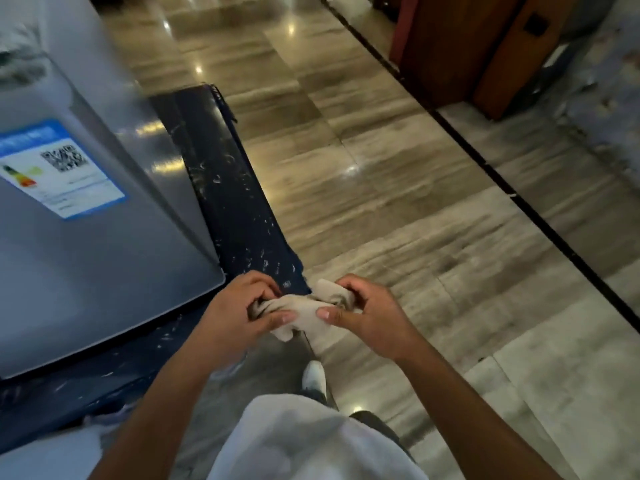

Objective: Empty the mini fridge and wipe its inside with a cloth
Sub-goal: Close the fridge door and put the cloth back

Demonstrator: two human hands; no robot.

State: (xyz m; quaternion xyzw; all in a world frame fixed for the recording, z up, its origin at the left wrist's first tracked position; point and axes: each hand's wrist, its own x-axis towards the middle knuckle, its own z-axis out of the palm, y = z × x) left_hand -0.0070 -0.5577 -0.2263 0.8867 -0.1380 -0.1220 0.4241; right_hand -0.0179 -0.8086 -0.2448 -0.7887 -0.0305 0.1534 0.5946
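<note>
Both hands, left [239,306] and right [360,311], gripped a bunched cloth [304,313] beside the closed fridge [104,258]; its contents could not be seen.

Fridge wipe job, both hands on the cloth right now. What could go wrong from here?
1. Both the left hand and right hand grip the bunched cloth, so neither is free to open the mini fridge, whose door looks shut.
2. The cloth is wadded; it may wipe poorly unless unfolded.
3. The shoe stands close to the dark platform edge: possible trip.
</note>
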